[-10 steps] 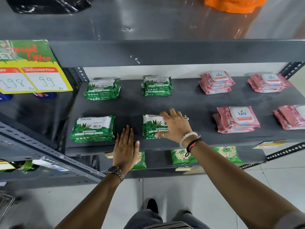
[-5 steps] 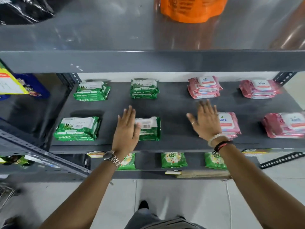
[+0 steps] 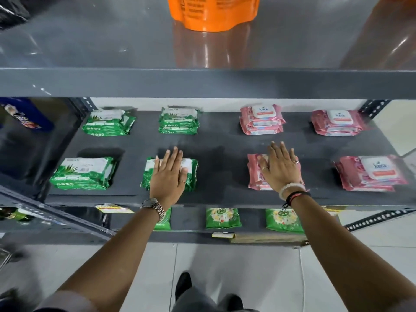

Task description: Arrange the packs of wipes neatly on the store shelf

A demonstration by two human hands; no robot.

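Note:
On the grey shelf (image 3: 220, 140) lie two rows of wipes stacks, green on the left and pink on the right. My left hand (image 3: 168, 176) rests flat, fingers together, on the front green stack (image 3: 191, 174). My right hand (image 3: 280, 168) lies flat on the front pink stack (image 3: 254, 174), fingers slightly spread. Neither hand grips anything. Other green stacks sit at the front left (image 3: 83, 173), back left (image 3: 108, 122) and back middle (image 3: 179, 120). More pink stacks sit at the back (image 3: 261, 120), back right (image 3: 337, 122) and front right (image 3: 371, 173).
An upper shelf (image 3: 202, 84) overhangs the working shelf and holds an orange pack (image 3: 213, 12). A lower shelf carries green packets (image 3: 222, 218). Slotted metal uprights (image 3: 371, 108) frame the shelf ends. A neighbouring shelf unit (image 3: 27, 154) stands at the left. Tiled floor lies below.
My left hand moved forward from the shelf's front edge onto the front green stack. My right hand left that stack, moved right and settled on the front pink stack. The camera view shifted right.

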